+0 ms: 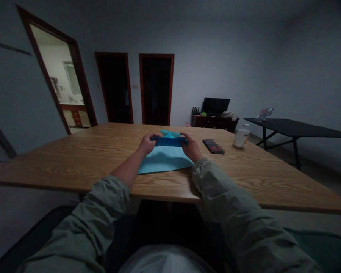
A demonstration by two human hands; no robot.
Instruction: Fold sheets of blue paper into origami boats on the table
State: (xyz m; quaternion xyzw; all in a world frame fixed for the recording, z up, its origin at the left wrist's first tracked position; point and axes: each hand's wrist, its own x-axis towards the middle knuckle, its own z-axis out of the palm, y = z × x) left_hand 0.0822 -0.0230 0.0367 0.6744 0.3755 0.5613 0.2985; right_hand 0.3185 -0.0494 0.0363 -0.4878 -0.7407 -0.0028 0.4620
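Observation:
Between my two hands stretches a dark blue band of folded paper [170, 141], held level above the table. My left hand [148, 144] pinches its left end. Its right end is gripped by my right hand [191, 146]. Just behind the band a light blue folded paper piece [170, 133] shows with pointed corners; I cannot tell whether it is joined to the band. Beneath them a light blue sheet [165, 161] lies on the wooden table [102, 151], partly hidden by my hands and the band.
Right of my right hand a phone [213, 146] lies on the table, with a white bottle [241, 136] standing beyond it. A black table [298, 127] stands further right. Against the back wall a dark cabinet [214, 122] carries a screen [216, 106].

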